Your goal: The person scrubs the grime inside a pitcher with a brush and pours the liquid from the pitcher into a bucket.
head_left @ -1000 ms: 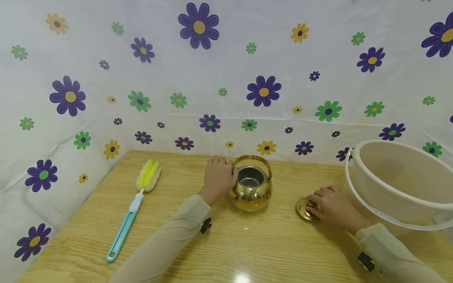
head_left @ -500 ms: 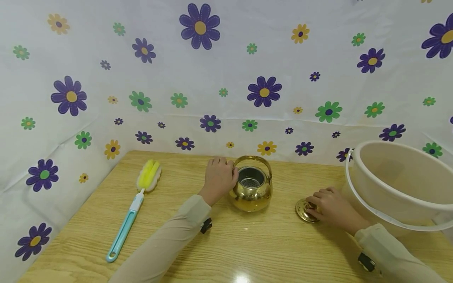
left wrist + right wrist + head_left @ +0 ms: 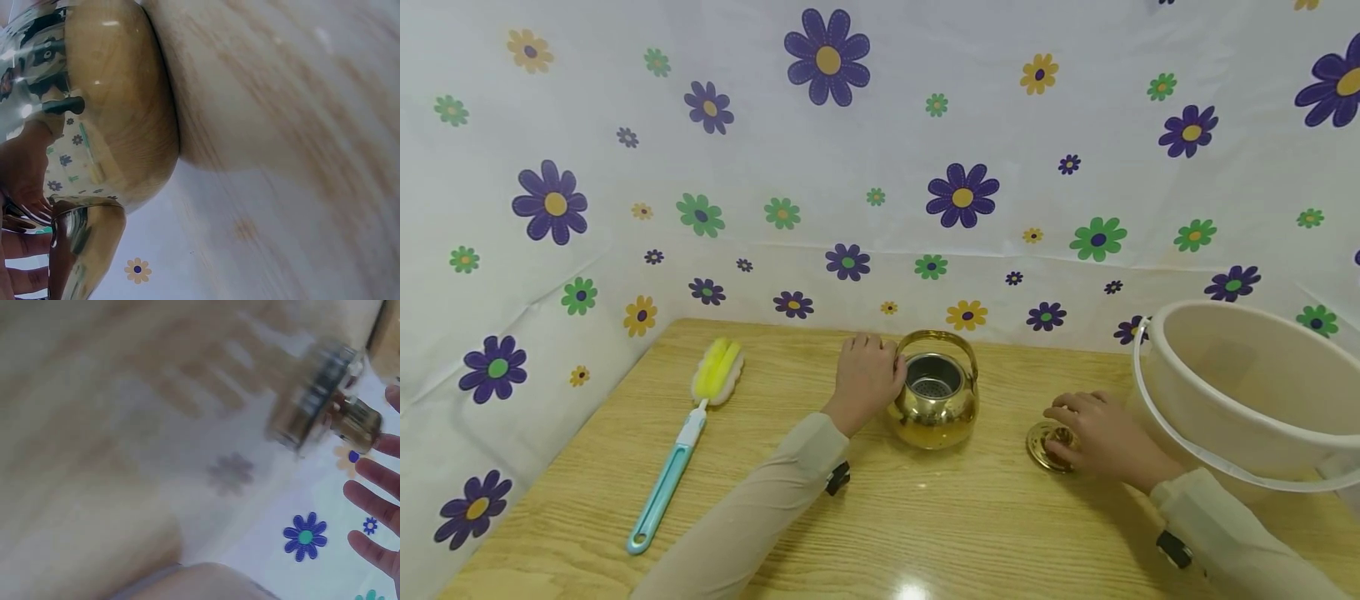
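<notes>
A gold, round-bellied teapot [image 3: 934, 421] stands on the wooden table, its lid off and a steel strainer showing in the mouth. My left hand [image 3: 868, 372] grips it on its left side, by the foot of the arched handle [image 3: 936, 335]. In the left wrist view, fingers [image 3: 28, 279] curl behind the gold spout [image 3: 84, 250]. The gold lid [image 3: 1040, 444] lies knob up on the table to the right. Over it is my right hand [image 3: 1101, 442], its fingers [image 3: 375, 503] spread apart; one fingertip is right at the knob [image 3: 357, 425] in the right wrist view.
A cream bucket [image 3: 1232, 383] with a white bail handle stands right beside the right hand. On the left lies a bottle brush [image 3: 662, 492] with a teal handle and a yellow and white sponge head. A flower-printed cloth [image 3: 880, 142] hangs behind the table.
The right hand's fingers have loosened from the lid's knob and lifted slightly, leaving the lid on the table. The left hand and teapot hold still; the head view shifts a little.
</notes>
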`<act>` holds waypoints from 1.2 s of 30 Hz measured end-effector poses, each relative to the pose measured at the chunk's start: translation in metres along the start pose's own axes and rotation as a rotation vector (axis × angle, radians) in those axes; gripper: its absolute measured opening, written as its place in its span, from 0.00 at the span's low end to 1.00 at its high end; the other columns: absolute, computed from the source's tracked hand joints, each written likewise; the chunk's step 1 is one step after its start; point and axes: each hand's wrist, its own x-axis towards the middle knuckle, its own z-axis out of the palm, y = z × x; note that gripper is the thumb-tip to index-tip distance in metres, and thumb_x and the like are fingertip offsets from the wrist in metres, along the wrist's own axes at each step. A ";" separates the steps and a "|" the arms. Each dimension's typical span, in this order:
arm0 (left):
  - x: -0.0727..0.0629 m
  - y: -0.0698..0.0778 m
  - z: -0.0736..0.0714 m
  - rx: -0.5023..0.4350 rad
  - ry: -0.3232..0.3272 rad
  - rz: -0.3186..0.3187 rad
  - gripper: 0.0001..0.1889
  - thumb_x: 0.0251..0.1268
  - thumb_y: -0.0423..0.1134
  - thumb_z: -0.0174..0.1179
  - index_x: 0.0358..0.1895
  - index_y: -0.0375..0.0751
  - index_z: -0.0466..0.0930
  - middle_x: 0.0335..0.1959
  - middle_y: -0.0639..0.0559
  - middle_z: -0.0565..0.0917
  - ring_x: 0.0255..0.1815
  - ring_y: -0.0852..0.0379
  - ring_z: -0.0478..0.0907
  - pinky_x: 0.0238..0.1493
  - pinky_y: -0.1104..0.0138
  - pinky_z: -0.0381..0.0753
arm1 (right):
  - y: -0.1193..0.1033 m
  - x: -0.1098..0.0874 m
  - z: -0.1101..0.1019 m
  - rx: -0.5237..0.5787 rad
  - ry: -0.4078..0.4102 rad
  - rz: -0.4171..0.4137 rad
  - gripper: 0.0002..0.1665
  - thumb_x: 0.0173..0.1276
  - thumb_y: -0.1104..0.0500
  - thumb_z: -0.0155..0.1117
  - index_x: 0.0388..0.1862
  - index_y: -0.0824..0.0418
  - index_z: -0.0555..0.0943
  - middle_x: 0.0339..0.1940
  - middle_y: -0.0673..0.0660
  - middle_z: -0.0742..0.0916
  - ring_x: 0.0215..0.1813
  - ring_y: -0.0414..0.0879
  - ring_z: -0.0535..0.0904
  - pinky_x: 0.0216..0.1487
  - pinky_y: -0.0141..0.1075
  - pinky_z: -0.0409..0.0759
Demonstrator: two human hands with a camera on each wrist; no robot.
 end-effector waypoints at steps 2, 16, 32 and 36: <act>0.001 0.000 0.000 -0.001 -0.004 0.002 0.14 0.67 0.45 0.51 0.33 0.41 0.83 0.32 0.45 0.85 0.39 0.47 0.80 0.46 0.57 0.77 | 0.000 0.005 -0.004 -0.008 0.023 -0.012 0.22 0.50 0.50 0.72 0.41 0.61 0.83 0.39 0.58 0.86 0.42 0.54 0.82 0.46 0.51 0.77; 0.001 -0.001 0.003 0.053 0.076 0.053 0.15 0.66 0.47 0.54 0.29 0.41 0.82 0.29 0.46 0.84 0.35 0.49 0.80 0.44 0.59 0.77 | -0.012 0.046 -0.034 -0.017 0.119 -0.101 0.25 0.50 0.49 0.74 0.45 0.61 0.83 0.40 0.57 0.87 0.44 0.51 0.83 0.51 0.50 0.77; 0.000 0.001 -0.002 0.075 0.093 0.050 0.13 0.65 0.46 0.56 0.31 0.42 0.83 0.31 0.47 0.85 0.36 0.49 0.79 0.46 0.60 0.76 | -0.048 0.098 -0.043 0.067 0.176 -0.191 0.21 0.54 0.49 0.71 0.43 0.59 0.83 0.40 0.53 0.87 0.45 0.49 0.82 0.53 0.46 0.76; 0.000 0.001 -0.001 0.073 0.089 0.048 0.13 0.66 0.46 0.54 0.31 0.42 0.83 0.31 0.47 0.85 0.37 0.50 0.80 0.46 0.60 0.76 | -0.055 0.106 -0.041 0.070 0.156 -0.206 0.22 0.55 0.47 0.70 0.44 0.58 0.83 0.41 0.53 0.87 0.47 0.48 0.82 0.54 0.46 0.76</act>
